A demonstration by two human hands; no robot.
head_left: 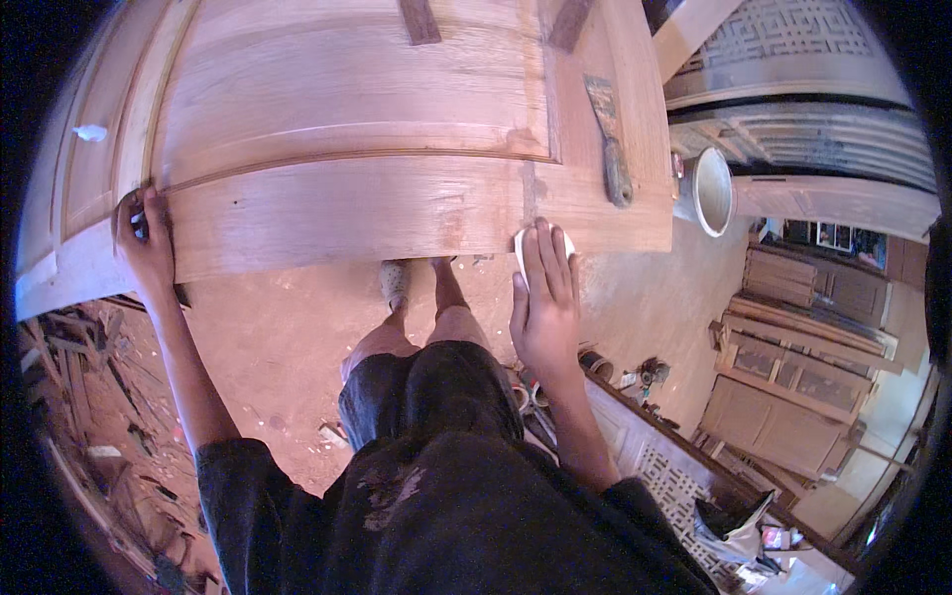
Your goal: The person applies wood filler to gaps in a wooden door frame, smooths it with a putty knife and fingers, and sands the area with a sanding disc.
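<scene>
A pale wooden panelled door (347, 203) lies flat before me. My right hand (547, 297) presses a white pad (522, 248) onto its near edge, fingers stretched over the pad; what the pad is made of does not show. At the left, my left hand (147, 238) is curled at the door's near edge around a small dark thing, mostly hidden by the fingers. To the right of the raised moulding rests a putty knife (610, 149) with a worn blade. A crumpled white scrap (89, 132) lies on the door's far left part.
Two dark wooden strips (418, 20) lie at the door's far side. A whitish bucket (712, 193) stands beyond its right edge. Scrap wood (89, 367) is heaped at the left; panelled wooden pieces (783, 421) are stacked at the right. A latticed panel (674, 486) is beside me.
</scene>
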